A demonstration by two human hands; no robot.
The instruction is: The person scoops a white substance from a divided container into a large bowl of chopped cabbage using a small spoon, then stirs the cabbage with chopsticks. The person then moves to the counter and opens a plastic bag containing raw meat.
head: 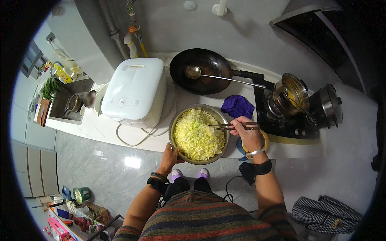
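A metal bowl [226, 141] heaped with finely chopped pale yellow-green cabbage [197, 138] sits at the counter's front edge. My left hand [170, 157] grips the bowl's rim at its lower left, thumb on the near side. In my right hand [245, 132] is a pair of dark chopsticks [221, 126], their tips at the right side of the cabbage. Below my right wrist, a yellow-rimmed round container [266, 138] is partly hidden, with something blue beside it. A crumpled purple cloth [237, 107] lies just beyond the chopsticks.
To the left stands a white rice cooker [132, 90], its cord [129, 144] looping along the counter edge. Behind the bowl rests a black wok [184, 64] holding a long-handled metal ladle [193, 72]. On the right, a steel pot [286, 90] occupies the gas stove [262, 111]; a lidded pot [328, 105] is beyond.
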